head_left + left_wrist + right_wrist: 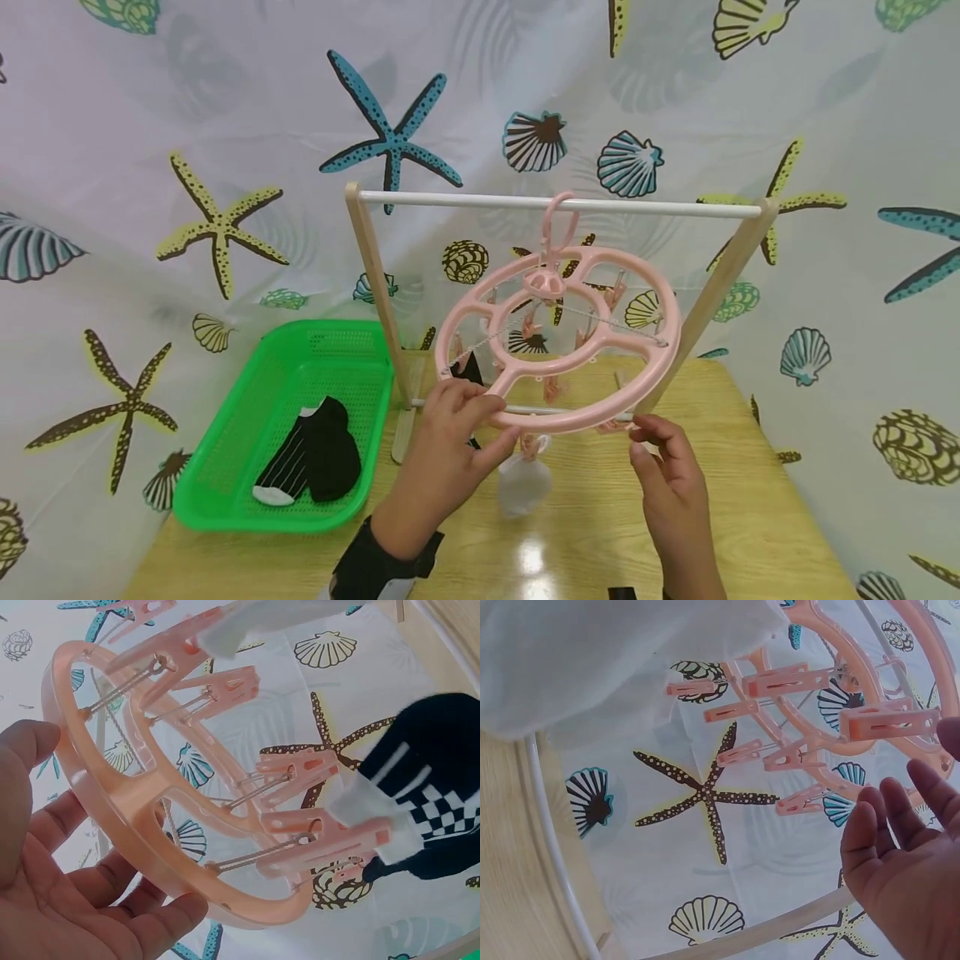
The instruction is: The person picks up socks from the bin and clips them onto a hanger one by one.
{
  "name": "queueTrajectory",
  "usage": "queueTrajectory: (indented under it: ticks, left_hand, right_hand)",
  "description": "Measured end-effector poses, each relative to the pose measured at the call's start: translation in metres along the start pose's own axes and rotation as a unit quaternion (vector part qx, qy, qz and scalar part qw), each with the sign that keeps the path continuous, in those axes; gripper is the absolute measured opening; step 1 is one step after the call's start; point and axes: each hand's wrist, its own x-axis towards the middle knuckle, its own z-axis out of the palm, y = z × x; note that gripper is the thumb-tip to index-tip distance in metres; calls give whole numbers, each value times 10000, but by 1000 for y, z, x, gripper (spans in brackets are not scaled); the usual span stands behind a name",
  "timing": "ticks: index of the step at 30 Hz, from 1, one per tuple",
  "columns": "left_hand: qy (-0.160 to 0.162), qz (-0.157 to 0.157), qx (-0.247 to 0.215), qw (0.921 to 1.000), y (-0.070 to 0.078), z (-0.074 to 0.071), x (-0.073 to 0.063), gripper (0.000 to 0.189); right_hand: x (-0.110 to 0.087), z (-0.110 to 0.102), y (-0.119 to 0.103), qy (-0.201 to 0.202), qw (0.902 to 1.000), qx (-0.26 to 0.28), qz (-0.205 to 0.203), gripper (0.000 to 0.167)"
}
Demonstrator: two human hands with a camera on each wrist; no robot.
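Observation:
A round pink clip hanger (592, 417) hooks over the white rod of a small rack. My left hand (453, 450) grips the near left part of its ring, fingers over the rim and thumb below. My right hand (671, 487) is beside the near right rim, fingers loosely bent and holding nothing, close to a pink clip (889, 724). A black sock with a checkered band (442, 780) hangs from clips in the left wrist view. A white cloth piece (525, 483) dangles from a clip at the front; the right wrist view shows white cloth (607, 667) too.
A green basket (217, 442) stands on the wooden table (750, 500) at left, holding a black striped sock (283, 458) and a plain black one (333, 454). The rack's wooden posts (378, 292) flank the hanger. A patterned curtain (480, 75) covers the back.

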Motion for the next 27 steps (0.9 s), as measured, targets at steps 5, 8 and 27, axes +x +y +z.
queueTrajectory:
  ticks: [5,8,27]
  left_hand:
    - [-81,135,-10,9999,-2,-6,4,24]
    - [-168,200,-52,9996,-3,-10,6,25]
    - [-563,452,197,9972,-16,-28,14,22]
  right_hand:
    - [9,0,1,-534,9969,-201,-541,40]
    - [13,0,1,-761,9942,-298,-699,42]
    - [19,3,0,-1402,9895,-95,-351,26]
